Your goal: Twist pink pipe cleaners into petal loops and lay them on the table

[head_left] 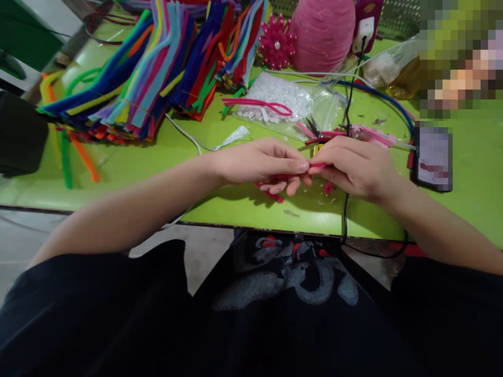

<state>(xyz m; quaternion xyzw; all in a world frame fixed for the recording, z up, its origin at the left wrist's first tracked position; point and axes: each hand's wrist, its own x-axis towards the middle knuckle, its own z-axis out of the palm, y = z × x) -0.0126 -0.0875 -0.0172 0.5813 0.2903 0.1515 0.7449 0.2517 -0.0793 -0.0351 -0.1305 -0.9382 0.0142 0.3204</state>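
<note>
My left hand [263, 165] and my right hand [353, 166] meet over the green table [243, 201] near its front edge. Both pinch one pink pipe cleaner [318, 165], which shows between the fingertips. A red end of it [273, 195] pokes out below my left fingers. Another small pink piece [328, 187] lies under my right hand. Just behind my hands lie small red-handled pliers [314, 131] and a looped pink pipe cleaner [259, 104] on a bag of white beads [286, 94].
A big fan of coloured pipe cleaners [145, 68] covers the back left. A pink flower [277, 46], a pink yarn roll [322, 31], a phone [432, 157], a black cable [348, 104] and plastic bags [393, 68] sit at the back and right.
</note>
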